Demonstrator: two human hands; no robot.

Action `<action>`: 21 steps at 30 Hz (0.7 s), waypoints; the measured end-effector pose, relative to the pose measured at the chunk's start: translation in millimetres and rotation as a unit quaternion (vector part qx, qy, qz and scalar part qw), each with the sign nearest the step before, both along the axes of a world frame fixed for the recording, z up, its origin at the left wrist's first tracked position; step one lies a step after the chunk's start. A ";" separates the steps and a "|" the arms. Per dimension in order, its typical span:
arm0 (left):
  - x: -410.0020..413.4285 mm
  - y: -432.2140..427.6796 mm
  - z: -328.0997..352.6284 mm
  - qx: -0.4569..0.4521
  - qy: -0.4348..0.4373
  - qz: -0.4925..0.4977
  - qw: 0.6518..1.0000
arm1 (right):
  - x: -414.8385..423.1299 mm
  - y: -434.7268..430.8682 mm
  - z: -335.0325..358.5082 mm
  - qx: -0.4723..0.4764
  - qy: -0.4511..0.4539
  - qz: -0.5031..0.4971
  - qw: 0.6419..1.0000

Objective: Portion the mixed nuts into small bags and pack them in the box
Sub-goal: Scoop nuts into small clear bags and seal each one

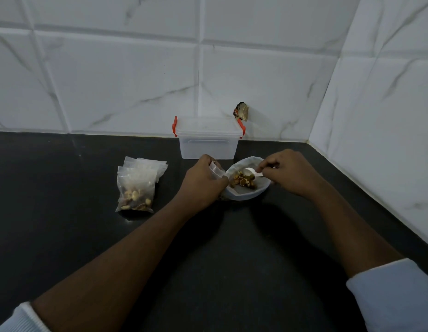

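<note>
- The left hand (pixel 203 182) is closed around a small clear bag (pixel 216 169), holding it at the left rim of the bowl (pixel 246 196).
- The right hand (pixel 288 172) pinches a white spoon (pixel 252 171), whose tip is over the nuts (pixel 243 181).
- The bowl is white and sits on the dark surface (pixel 208 259), between the two hands; the nuts lie in a loose heap on its left side.
- The hands are near each other, each clamped on its own thing, with the bowl between them.
- A filled bag (pixel 135 192) lies on the surface well to the left of the bowl, nuts gathered at its lower end.
- Just behind it lies a small stack of empty bags (pixel 150 167), partly overlapped by the filled one.
- The box (pixel 208 137), clear with red clips, stands shut with its lid on, against the tiled wall (pixel 112 80), just behind the bowl.
- Pale sleeves (pixel 395 295) show at both wrists near the bottom edge.
</note>
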State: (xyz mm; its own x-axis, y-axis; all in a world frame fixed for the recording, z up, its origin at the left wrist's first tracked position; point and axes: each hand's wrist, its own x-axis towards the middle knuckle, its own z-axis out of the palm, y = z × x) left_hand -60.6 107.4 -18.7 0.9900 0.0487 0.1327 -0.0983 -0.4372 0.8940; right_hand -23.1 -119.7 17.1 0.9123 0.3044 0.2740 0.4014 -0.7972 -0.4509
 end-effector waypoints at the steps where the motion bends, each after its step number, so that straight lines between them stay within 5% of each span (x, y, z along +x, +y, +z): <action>1: -0.1 0.4 -0.4 -0.001 -0.002 -0.002 1.000 | -1.7 4.5 -0.4 0.011 0.004 0.001 1.000; 6: -1.2 0.8 -1.0 0.003 -0.013 -0.008 1.000 | -3.0 16.5 -7.3 0.196 0.116 -0.036 0.973; 12: -2.4 -0.5 1.1 0.000 -0.031 -0.012 0.999 | 5.5 9.7 -9.5 0.424 0.268 -0.112 0.858; 21: -1.8 2.3 -1.1 -0.007 -0.040 -0.018 0.999 | 12.0 -7.1 -2.7 0.479 0.246 -0.093 0.838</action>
